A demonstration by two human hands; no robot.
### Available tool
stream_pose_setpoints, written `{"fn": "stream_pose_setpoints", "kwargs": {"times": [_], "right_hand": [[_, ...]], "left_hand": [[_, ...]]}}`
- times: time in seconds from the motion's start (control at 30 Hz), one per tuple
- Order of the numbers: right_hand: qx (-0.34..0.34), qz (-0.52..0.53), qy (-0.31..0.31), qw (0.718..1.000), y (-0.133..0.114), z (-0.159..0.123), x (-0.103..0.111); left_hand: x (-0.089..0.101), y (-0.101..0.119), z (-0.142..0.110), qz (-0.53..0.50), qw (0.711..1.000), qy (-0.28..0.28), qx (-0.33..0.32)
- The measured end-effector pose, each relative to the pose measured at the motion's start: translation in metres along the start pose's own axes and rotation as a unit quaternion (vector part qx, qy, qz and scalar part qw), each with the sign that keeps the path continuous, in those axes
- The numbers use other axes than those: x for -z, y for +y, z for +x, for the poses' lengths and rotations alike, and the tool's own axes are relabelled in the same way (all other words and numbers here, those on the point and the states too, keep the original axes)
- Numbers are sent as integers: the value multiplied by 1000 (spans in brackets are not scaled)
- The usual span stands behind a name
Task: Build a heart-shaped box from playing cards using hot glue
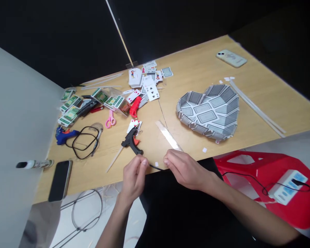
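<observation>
My left hand (pixel 134 175) is closed in a fist at the table's front edge, just below the black glue gun (pixel 131 141). To its right my right hand (pixel 184 169) is curled closed too, at the near end of a clear ruler-like strip (pixel 169 136). Whether either hand holds anything small is hidden by the fingers. A black cord (pixel 156 167) shows in the gap between the hands. The glue gun lies with its nozzle by a playing card (pixel 134 126). Right of the strip sits a heart-shaped tray made of playing cards (pixel 205 112).
Loose cards (pixel 152 91), card boxes (pixel 71 115), a red stapler-like tool (pixel 135 106), pink scissors (pixel 110 119) and a blue glue gun (pixel 65 136) lie left and back. Phones (pixel 60 181) rest at both sides. White sticks (pixel 258 108) lie right. A red stool (pixel 289 172) bears a power strip (pixel 288 186).
</observation>
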State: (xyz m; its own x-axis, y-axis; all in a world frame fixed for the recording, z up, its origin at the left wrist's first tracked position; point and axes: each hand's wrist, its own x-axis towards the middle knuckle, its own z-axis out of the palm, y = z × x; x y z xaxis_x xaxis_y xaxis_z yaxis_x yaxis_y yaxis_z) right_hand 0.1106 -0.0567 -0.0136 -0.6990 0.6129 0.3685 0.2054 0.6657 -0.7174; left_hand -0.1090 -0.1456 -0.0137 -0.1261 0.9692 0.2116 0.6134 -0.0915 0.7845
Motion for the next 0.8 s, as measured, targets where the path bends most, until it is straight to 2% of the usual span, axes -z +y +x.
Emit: {"fn": "stream_pose_setpoints", "kwargs": {"times": [0.07, 0.13, 0.23, 0.33, 0.43, 0.5, 0.57, 0.63, 0.7, 0.73, 0.8], "right_hand": [[-2, 15, 7, 1000, 0, 1, -3], [-24, 48, 40, 998, 2, 2, -2], [-61, 87, 109, 988, 7, 0, 7], [-75, 95, 133, 984, 11, -2, 17], [-106, 115, 118, 981, 11, -4, 23], [-140, 158, 80, 974, 9, -5, 24], [-182, 218, 32, 958, 8, -5, 24], [-218, 270, 9, 938, 8, -5, 23], [-231, 299, 24, 926, 8, -5, 21], [-229, 306, 38, 923, 9, -5, 20], [-214, 315, 58, 923, 10, -4, 19]], "left_hand": [[-9, 4, 4, -3, 1000, -10, -19], [-19, 6, 8, -7, 999, -11, -38], [-27, 7, 17, -7, 998, 27, -64], [-29, 8, 24, 0, 995, 50, -82], [-29, 9, 27, 1, 994, 42, -96], [-29, 9, 27, -10, 994, 42, -103], [-31, 9, 26, -43, 994, 42, -96], [-33, 11, 25, -122, 990, 30, -62], [-36, 13, 24, -256, 967, -3, -9], [-38, 15, 24, -334, 942, -26, 18], [-42, 20, 25, -477, 873, -74, 65]]}}
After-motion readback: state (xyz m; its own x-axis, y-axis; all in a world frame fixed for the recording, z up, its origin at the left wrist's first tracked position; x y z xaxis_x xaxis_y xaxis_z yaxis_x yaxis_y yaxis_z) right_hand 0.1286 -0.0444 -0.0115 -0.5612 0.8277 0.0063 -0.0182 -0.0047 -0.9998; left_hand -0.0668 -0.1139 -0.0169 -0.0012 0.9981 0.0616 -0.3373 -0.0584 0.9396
